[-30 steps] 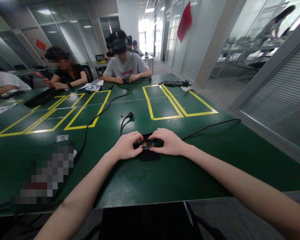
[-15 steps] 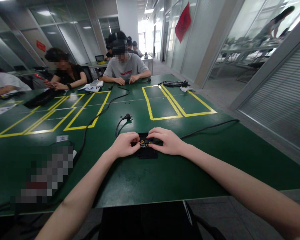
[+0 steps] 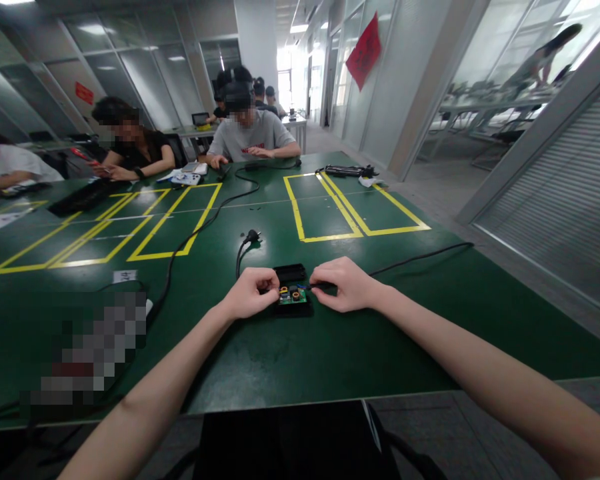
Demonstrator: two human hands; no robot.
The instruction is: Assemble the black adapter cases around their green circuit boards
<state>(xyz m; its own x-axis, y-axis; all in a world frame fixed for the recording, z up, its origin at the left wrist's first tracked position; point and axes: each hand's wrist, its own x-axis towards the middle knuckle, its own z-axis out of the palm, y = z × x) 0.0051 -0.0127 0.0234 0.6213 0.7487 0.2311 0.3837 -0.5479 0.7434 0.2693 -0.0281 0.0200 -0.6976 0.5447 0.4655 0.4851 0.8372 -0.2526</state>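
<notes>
A green circuit board (image 3: 292,296) with copper-wound coils and small coloured wires lies at the black plastic case (image 3: 294,311). Behind it is another black case part (image 3: 290,272). My left hand (image 3: 253,293) is closed at the board's left end, thumb and fingers pinched together; what they grip is hidden. A black cord with a power plug (image 3: 253,237) runs down behind this hand. At the board's right end, my right hand (image 3: 341,285) pinches a black cable (image 3: 325,286) between thumb and fingers. Blue wire shows between that cable and the board.
Yellow tape rectangles (image 3: 330,239) mark the green table (image 3: 250,373). A long black cable (image 3: 170,267) crosses at left, beside a blurred-out object (image 3: 93,350) and a small label (image 3: 125,276). A folded black tripod-like item (image 3: 350,171) lies at the back. Co-workers (image 3: 260,133) sit opposite.
My right hand has moved a little right, off the board to the cable. More of the green board and the rear case part shows between my hands. The left hand stays about where it was.
</notes>
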